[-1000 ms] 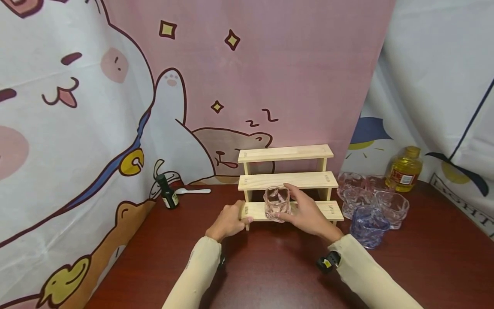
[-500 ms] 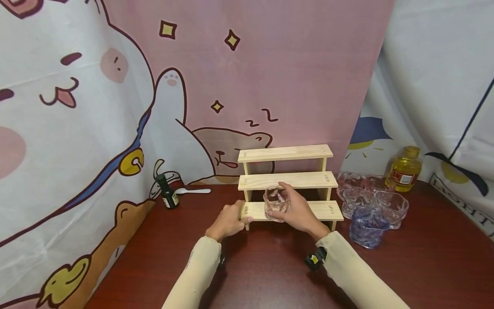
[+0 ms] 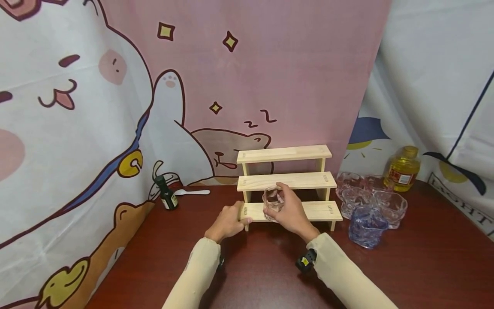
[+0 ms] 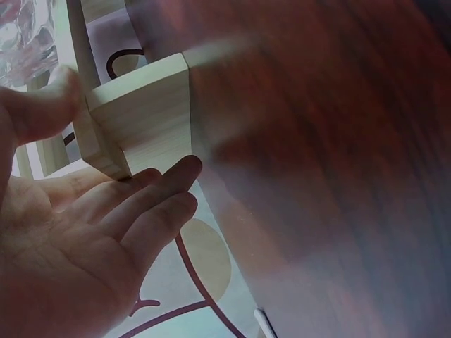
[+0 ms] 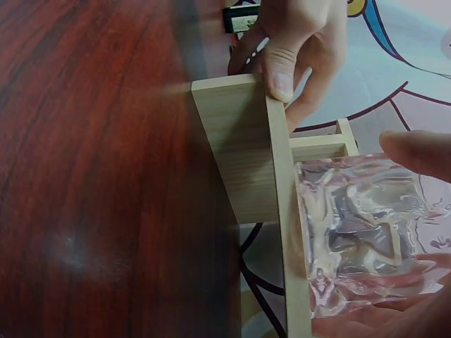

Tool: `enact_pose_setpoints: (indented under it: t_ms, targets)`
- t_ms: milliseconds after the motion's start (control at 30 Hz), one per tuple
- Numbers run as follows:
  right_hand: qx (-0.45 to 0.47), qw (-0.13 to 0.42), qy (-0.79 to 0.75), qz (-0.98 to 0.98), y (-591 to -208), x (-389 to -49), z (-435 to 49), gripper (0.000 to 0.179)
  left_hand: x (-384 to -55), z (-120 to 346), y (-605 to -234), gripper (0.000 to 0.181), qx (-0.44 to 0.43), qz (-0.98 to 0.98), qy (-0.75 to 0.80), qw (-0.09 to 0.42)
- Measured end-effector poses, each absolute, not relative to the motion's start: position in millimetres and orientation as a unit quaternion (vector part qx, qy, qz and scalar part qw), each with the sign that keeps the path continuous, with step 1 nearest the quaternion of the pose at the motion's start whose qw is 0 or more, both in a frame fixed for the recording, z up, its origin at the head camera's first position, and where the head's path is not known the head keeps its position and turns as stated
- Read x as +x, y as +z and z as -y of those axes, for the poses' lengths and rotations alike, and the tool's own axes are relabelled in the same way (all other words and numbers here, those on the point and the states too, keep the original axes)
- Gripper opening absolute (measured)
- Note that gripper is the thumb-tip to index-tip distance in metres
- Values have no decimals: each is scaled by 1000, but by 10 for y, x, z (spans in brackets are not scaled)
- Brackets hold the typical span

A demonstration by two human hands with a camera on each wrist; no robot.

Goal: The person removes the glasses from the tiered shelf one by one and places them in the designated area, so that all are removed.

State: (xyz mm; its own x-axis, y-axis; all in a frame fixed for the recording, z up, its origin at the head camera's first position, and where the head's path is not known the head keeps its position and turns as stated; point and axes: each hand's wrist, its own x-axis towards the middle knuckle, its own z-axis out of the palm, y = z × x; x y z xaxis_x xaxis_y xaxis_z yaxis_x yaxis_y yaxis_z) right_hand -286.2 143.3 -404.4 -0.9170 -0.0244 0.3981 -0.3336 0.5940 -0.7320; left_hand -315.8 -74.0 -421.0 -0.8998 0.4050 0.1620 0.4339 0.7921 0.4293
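A three-tier wooden step rack (image 3: 287, 181) stands against the backdrop. My left hand (image 3: 227, 221) grips the left end of its lowest step. In the left wrist view the left thumb (image 4: 53, 105) lies on the board's front, while the fingers reach round its end. A clear, faceted drinking glass (image 3: 271, 198) stands upright on the lowest step, left of the middle. My right hand (image 3: 292, 212) holds it from the right, thumb at the front and fingers behind. The right wrist view shows the glass (image 5: 366, 225) base right at the board (image 5: 290, 232).
Several clear and pinkish glasses (image 3: 390, 209) and a blue glass (image 3: 367, 227) cluster right of the rack. Behind them is a yellow oil bottle (image 3: 402, 169). At the left stand a small dark green bottle (image 3: 167, 195) and a white spoon (image 3: 194, 192).
My right hand and forearm have swung left around the glass, which has shifted only slightly left on the lowest step. The left hand keeps its grip on the rack's end.
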Motion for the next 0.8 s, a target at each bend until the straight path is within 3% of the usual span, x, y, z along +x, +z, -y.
enact_pose_setpoints:
  t_ms: [300,800]
  targets:
    - [76,211,435,872,-4103,-2850,-1372,93,-3142,740,-4198,54,-224,946,-234,30]
    - [48,209,433,875,-4055,-2822,-1405,87,-3165,735,-4210,53,-222,945,-241,24]
